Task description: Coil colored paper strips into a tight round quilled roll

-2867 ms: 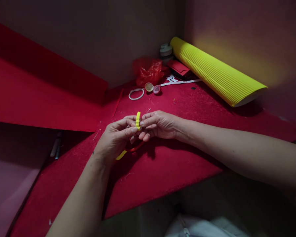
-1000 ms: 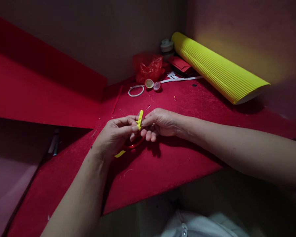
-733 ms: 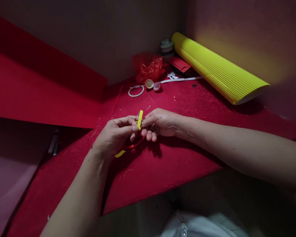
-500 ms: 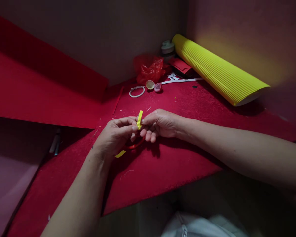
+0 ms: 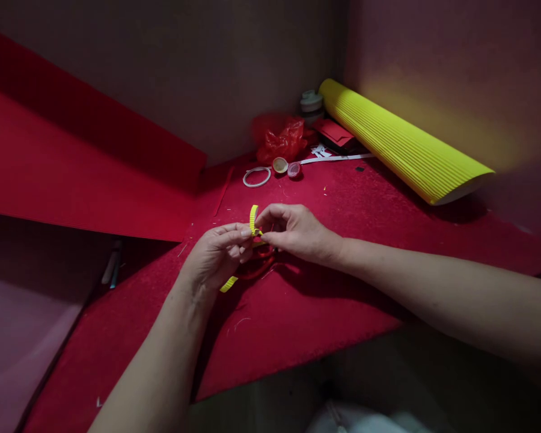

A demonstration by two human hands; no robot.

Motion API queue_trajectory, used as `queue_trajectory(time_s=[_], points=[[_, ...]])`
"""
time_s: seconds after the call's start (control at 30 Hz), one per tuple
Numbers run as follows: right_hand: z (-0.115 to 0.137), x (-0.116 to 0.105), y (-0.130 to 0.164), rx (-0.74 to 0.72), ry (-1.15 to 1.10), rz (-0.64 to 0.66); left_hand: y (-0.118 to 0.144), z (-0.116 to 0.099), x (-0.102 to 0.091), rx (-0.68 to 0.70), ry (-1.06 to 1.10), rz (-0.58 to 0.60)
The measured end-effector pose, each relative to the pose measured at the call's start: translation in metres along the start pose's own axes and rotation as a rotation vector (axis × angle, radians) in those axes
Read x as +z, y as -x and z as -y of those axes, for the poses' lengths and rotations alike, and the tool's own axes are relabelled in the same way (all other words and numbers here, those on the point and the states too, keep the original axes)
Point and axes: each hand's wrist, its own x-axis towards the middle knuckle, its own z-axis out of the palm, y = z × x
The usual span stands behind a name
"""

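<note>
Dim walls [image 5: 162, 66] close in around a red-covered table [image 5: 270, 337]. Over its middle, between the two hands, a ribbed yellow strip [image 5: 253, 218] stands nearly upright, pinched by the left hand [image 5: 216, 252], probably to steady it for the right hand [image 5: 304, 234], whose thumb reaches its lower end; whether that one grips, I cannot tell. Far right, a big yellow roll [image 5: 401, 141] lies slantwise, seemingly set back out of the way.

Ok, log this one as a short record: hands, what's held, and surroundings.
Left hand: pinching a yellow corrugated strip
Right hand: at the strip's lower end, grip unclear
Surface: red table
View's left: large red sheet
Back: crumpled red bag, container
Right rear: yellow corrugated roll
</note>
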Motion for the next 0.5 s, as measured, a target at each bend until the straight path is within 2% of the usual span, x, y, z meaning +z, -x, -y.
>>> queue_trajectory(time_s=[0.1,0.3,0.5], points=[[-0.0031,0.0019,0.0017,-0.178,0.256,-0.03,0.0003,0.001,0.002,-0.008,-0.001,0.01],[-0.0007,0.0022,0.003,-0.09,0.161,-0.064,0.0004,-0.0002,0.0025,0.005,0.054,-0.002],[-0.0024,0.0023,0.0034,-0.14,0.219,-0.029,-0.0005,-0.0007,0.0016,0.008,0.06,0.01]])
